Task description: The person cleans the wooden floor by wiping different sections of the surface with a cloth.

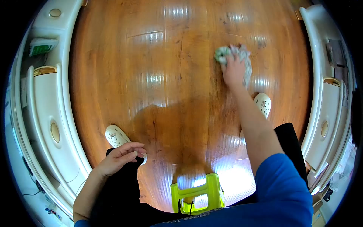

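Note:
My right hand [234, 72] reaches out over the wooden floor [166, 68], pressing on a crumpled cloth [247, 65] with white and green areas. The fingertips are buried in its folds, and both look slightly blurred. Over my left knee, my left hand [121, 157] hangs with loosely bent fingers and nothing in it. Beside the left hand is a cream clog [116, 135] with holes on my foot. Another clog [262, 104] shows just right of my right forearm.
I sit low above a lime-green plastic stool [214, 189]. White cabinets with drawers stand along the left [47, 113] and right [325, 121] sides. A green and white package [41, 47] lies in the left cabinet's open shelf. My shadow falls across the glossy floor.

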`<action>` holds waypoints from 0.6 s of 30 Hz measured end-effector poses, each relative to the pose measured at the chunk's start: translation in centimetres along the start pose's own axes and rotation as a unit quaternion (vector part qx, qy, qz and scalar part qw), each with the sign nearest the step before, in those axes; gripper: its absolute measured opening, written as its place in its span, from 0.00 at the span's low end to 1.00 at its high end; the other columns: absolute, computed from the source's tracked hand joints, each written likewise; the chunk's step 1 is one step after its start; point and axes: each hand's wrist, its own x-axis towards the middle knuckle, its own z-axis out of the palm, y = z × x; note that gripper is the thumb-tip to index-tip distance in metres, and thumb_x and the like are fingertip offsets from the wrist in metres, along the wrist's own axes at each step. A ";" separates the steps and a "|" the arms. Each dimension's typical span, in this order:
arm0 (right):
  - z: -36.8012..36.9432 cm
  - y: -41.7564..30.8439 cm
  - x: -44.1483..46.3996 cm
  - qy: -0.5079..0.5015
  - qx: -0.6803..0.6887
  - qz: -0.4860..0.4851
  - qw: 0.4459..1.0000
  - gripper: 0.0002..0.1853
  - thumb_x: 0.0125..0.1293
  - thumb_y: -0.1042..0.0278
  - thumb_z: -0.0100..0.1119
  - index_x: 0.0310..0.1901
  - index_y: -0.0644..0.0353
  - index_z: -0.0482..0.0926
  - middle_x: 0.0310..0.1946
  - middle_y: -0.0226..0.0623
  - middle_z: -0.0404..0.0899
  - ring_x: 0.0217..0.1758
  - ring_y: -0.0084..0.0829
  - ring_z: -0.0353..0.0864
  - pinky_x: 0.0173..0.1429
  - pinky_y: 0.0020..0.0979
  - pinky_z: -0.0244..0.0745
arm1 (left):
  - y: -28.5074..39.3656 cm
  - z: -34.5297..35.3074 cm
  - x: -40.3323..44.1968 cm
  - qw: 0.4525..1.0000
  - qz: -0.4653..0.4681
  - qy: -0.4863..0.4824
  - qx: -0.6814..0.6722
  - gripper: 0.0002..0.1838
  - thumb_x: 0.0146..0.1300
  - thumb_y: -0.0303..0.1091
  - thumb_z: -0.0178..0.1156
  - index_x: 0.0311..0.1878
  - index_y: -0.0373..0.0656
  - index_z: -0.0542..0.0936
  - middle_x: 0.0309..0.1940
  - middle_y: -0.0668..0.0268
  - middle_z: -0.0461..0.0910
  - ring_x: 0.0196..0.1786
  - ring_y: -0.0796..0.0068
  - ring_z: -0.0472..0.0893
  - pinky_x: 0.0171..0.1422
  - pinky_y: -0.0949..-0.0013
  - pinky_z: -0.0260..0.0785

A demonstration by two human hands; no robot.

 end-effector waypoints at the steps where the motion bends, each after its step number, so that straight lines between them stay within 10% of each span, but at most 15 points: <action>1: -0.6 -1.5 2.8 -0.051 0.013 0.067 0.996 0.22 0.55 0.59 0.67 0.52 0.48 0.75 0.63 0.37 0.67 0.64 0.56 0.62 0.62 0.58 0.63 | 0.0 0.0 0.0 1.000 -0.001 0.002 -0.001 0.22 0.73 0.41 0.52 0.66 0.44 0.68 0.56 0.66 0.76 0.59 0.75 0.74 0.60 0.69 0.67; 11: -3.7 -16.8 -19.0 -0.199 0.075 -0.091 0.973 0.28 0.49 0.60 0.70 0.53 0.48 0.74 0.64 0.41 0.62 0.65 0.64 0.55 0.64 0.63 0.55 | -1.6 -1.0 -0.6 1.000 0.024 -0.012 -0.013 0.21 0.73 0.38 0.50 0.66 0.44 0.68 0.57 0.65 0.75 0.60 0.72 0.74 0.62 0.67 0.67; 18: -3.8 -17.9 -22.9 -0.307 0.130 -0.382 0.862 0.10 0.55 0.61 0.59 0.40 0.43 0.82 0.58 0.30 0.71 0.67 0.47 0.61 0.67 0.59 0.58 | -4.1 -1.7 -1.6 0.999 0.011 -0.026 -0.015 0.21 0.73 0.40 0.50 0.66 0.45 0.68 0.57 0.65 0.75 0.61 0.73 0.74 0.62 0.67 0.66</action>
